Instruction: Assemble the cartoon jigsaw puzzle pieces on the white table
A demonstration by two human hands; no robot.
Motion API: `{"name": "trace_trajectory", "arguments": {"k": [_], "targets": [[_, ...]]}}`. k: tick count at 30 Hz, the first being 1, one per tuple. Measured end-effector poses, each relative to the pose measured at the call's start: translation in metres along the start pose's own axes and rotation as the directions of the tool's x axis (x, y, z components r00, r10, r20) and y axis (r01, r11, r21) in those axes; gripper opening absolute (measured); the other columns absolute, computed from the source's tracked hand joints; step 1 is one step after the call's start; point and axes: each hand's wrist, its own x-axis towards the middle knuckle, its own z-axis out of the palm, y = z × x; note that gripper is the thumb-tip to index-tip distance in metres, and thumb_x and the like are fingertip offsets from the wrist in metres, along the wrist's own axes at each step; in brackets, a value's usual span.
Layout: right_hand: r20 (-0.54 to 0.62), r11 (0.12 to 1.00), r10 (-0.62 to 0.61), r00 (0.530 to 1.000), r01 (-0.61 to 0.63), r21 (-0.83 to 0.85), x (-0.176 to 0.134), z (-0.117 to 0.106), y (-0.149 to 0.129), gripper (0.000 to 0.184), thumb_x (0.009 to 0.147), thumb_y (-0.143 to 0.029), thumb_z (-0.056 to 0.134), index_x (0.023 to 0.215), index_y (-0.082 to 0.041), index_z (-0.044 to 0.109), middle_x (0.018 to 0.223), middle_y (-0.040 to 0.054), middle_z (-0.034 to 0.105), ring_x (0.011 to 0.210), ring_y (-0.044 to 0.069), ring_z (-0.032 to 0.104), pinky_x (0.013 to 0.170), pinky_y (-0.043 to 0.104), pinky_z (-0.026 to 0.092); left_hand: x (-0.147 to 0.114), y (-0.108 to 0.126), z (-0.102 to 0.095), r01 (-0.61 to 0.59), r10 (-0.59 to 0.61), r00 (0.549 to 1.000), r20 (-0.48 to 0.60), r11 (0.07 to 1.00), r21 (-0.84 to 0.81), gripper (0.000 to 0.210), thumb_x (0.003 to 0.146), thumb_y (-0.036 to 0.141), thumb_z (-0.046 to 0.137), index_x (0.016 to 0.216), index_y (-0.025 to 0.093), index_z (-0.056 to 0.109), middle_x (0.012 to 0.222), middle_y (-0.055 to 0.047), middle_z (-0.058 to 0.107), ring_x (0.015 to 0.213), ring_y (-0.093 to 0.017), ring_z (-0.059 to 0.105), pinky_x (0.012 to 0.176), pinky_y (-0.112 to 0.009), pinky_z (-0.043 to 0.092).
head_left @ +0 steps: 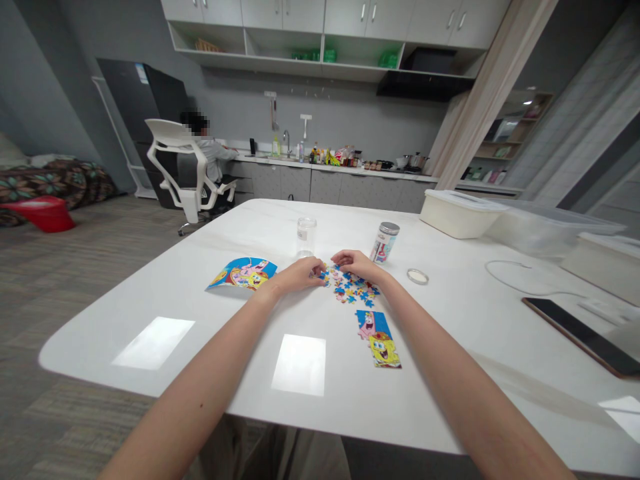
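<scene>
Nearest the camera, two bare forearms stretch out over a glossy white table with a rounded edge, its smooth top mirroring bright ceiling lights. Just beyond them lies a joined rectangular strip of cartoon jigsaw, flat card printed in blue, pink and yellow, lying apart from the hands.

Further on, both hands meet at a loose scatter of small, knobbly jigsaw pieces in blue, yellow and red, spread flat on the tabletop. The left hand rests palm down at the heap's left edge, its fingers curled onto pieces; whether it pinches one cannot be told. The right hand arches over the far side of the heap, fingertips bent down among the pieces, and its grasp is equally unclear.

Left of the left hand lies a fan-shaped printed cartoon picture sheet, thin and slightly bowed. Right of the heap sits a small round clear lid, flat on the table. Behind the hands stand an empty clear cylindrical jar and a clear tube with a grey cap, leaning a little.

On the right lie a dark flat phone and a thin white cable, with white lidded plastic boxes beyond. Far off, a person sits in a white mesh chair at a kitchen counter.
</scene>
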Motion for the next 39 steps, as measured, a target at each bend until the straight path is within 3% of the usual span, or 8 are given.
{"name": "trace_trajectory", "arguments": {"k": [5,17,20,26,30,34,39], "targets": [[-0.003,1.0,-0.002,1.0,0.002,0.001,0.0004,-0.0007,0.0008,0.04,0.055,0.004,0.059,0.088,-0.015,0.07,0.087,0.003,0.071,0.083,0.015,0.065,0.085,0.031,0.051,-0.0002,0.0016,0.0006,-0.002,0.002,1.0,0.002,1.0,-0.018,0.026,0.076,0.029,0.067,0.098,0.018,0.062,0.089,-0.002,0.065,0.08,-0.017,0.06,0.074,-0.028,0.046],[-0.007,0.998,-0.002,1.0,0.002,-0.061,-0.0025,-0.0004,-0.0038,0.038,0.054,-0.006,0.066,0.091,-0.014,0.071,0.07,-0.0025,0.059,0.069,0.012,0.055,0.069,0.025,0.045,0.0,0.0089,-0.0037,-0.085,0.086,0.996,-0.03,0.995,0.048,0.024,0.075,0.029,0.069,0.096,0.019,0.061,0.08,0.001,0.055,0.075,-0.015,0.052,0.068,-0.026,0.042],[-0.013,0.997,-0.012,1.0,0.011,-0.071,-0.0025,-0.0004,-0.0041,0.039,0.053,-0.007,0.066,0.092,-0.014,0.071,0.07,-0.0036,0.055,0.067,0.011,0.052,0.067,0.024,0.043,0.0003,0.0068,-0.0029,-0.092,0.097,0.993,-0.064,0.992,0.087,0.026,0.072,0.03,0.071,0.094,0.019,0.061,0.084,0.0,0.056,0.081,-0.017,0.054,0.074,-0.027,0.042],[-0.01,0.995,-0.015,1.0,0.014,-0.099,-0.0032,-0.0004,-0.0049,0.039,0.055,-0.009,0.066,0.093,-0.014,0.07,0.068,-0.0051,0.05,0.061,0.009,0.047,0.06,0.023,0.038,-0.0008,0.0057,-0.0011,0.024,-0.022,0.999,-0.045,0.999,0.043,0.031,0.072,0.033,0.07,0.098,0.018,0.06,0.083,-0.001,0.063,0.076,-0.016,0.058,0.071,-0.027,0.044],[0.011,0.996,-0.003,1.0,0.004,-0.088,-0.003,-0.0006,-0.0042,0.039,0.055,-0.008,0.064,0.093,-0.014,0.07,0.066,-0.0045,0.053,0.061,0.01,0.047,0.06,0.023,0.038,-0.0012,0.0083,-0.0013,0.02,-0.02,1.0,-0.011,1.0,0.021,0.029,0.074,0.031,0.068,0.099,0.018,0.06,0.078,0.0,0.064,0.072,-0.016,0.06,0.068,-0.026,0.044],[0.02,1.0,-0.003,1.0,0.003,0.021,-0.0036,-0.0027,-0.0016,0.044,0.053,-0.005,0.059,0.095,-0.015,0.068,0.08,0.0002,0.062,0.07,0.012,0.054,0.066,0.024,0.043,-0.0011,0.0087,0.0001,-0.003,0.005,1.0,-0.025,0.998,0.055,0.029,0.074,0.031,0.068,0.098,0.018,0.061,0.08,-0.001,0.065,0.074,-0.016,0.06,0.069,-0.026,0.044],[0.009,0.997,-0.007,1.0,0.006,0.082,-0.0044,-0.0039,0.0014,0.048,0.05,-0.004,0.053,0.095,-0.016,0.067,0.082,0.0012,0.062,0.075,0.013,0.056,0.067,0.025,0.045,-0.0004,0.0072,0.0024,-0.028,0.031,0.999,-0.04,0.997,0.074,0.027,0.074,0.03,0.067,0.097,0.017,0.062,0.079,-0.001,0.062,0.071,-0.015,0.057,0.066,-0.026,0.042]]}}
